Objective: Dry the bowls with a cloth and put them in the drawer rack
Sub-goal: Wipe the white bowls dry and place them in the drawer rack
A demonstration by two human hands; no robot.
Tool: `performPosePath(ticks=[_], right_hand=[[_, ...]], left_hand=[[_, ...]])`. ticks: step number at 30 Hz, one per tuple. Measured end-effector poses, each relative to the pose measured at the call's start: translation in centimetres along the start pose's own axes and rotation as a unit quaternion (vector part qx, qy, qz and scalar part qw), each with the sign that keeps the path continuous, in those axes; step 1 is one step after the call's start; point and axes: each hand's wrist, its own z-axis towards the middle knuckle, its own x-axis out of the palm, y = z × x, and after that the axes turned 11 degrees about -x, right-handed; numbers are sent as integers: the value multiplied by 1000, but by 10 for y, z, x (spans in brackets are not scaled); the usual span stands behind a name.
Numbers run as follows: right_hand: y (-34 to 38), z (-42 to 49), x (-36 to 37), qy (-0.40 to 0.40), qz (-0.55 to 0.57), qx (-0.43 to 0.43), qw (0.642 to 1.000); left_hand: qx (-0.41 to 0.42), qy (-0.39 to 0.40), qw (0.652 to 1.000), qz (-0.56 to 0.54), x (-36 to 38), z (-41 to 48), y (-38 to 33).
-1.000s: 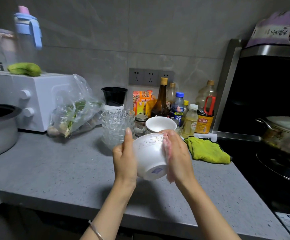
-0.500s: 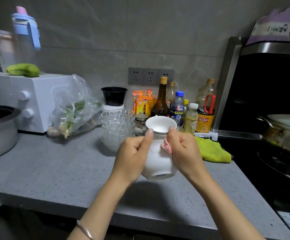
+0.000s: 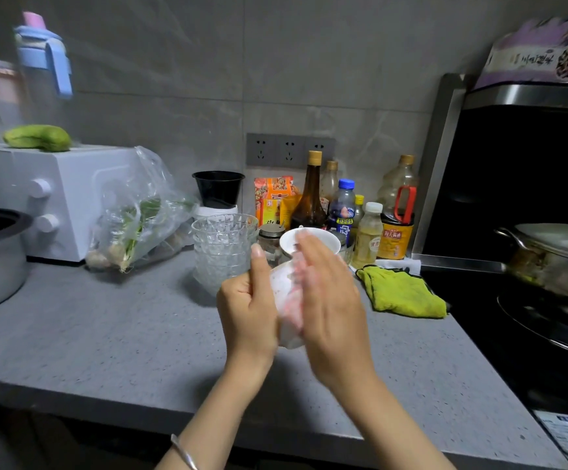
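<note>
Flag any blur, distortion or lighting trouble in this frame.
Head view: right hand and pink cloth smear with motion across the white bowl; left hand is sharper; the blue bottle top left is ghosted; wide-angle lens bends the hood edge; lighting is dim.

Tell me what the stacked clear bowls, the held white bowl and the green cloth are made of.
Stacked clear patterned bowls: likely glass, glossy; see-through with cut facets, though plastic is possible. White speckled bowl: probably glazed ceramic; opaque, smooth. Green cloth: soft fuzzy fabric, perhaps microfibre; crumpled, matte.
</note>
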Motion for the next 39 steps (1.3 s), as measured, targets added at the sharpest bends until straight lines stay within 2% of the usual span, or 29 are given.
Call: performPosePath(ticks=[2,4,6,8,9,11,13,14,15,18,20,22,25,28,30,33,36,39], right_hand=[[-11,4,-6,-22,160,115,980],[-5,4,-4,-43,204,150,966],[12,6,2,-21,52,51,997],[19,4,8,-2,-118,-61,991],[16,5,8,-2,-116,-58,992],[8,11,2,-26,-5,29,999],[-5,13,-3,-42,125,131,983],[-5,13,-4,-36,136,152,978],[-1,12,-3,-33,111,142,983],[14,8,2,-14,-94,14,995],[10,11,2,-6,-99,-10,995],[7,16,-5,-31,31,53,998],[13,24,-17,-76,240,215,944],[10,22,-21,-105,317,349,875],[-2,20,-21,-95,341,378,856],[-9,17,-22,-81,311,394,861],[-13,19,-27,-92,270,388,877],[-10,27,-25,-52,177,307,934]], left_hand=[[-21,-16,999,-26,-2,0,-7],[-36,-19,999,-35,-2,3,-8],[-33,8,999,-25,0,3,-5],[-15,34,999,9,2,0,-1],[-13,36,999,10,1,-3,0],[-8,23,1000,2,0,-7,-1],[-13,8,1000,-6,-1,-8,-2],[-18,6,1000,-13,-1,-8,-2],[-23,8,999,-22,-1,-9,-2],[-17,28,999,-32,2,-9,0],[-9,34,999,-29,2,-9,-1],[-29,24,998,-43,0,-8,-3],[-75,10,993,-87,-3,-3,-3],[-127,26,982,-136,-6,-3,-2],[-152,32,974,-165,-8,-2,3],[-169,68,971,-155,-12,-2,8],[-146,139,978,-60,-18,2,1],[-46,176,983,33,-23,8,-10]])
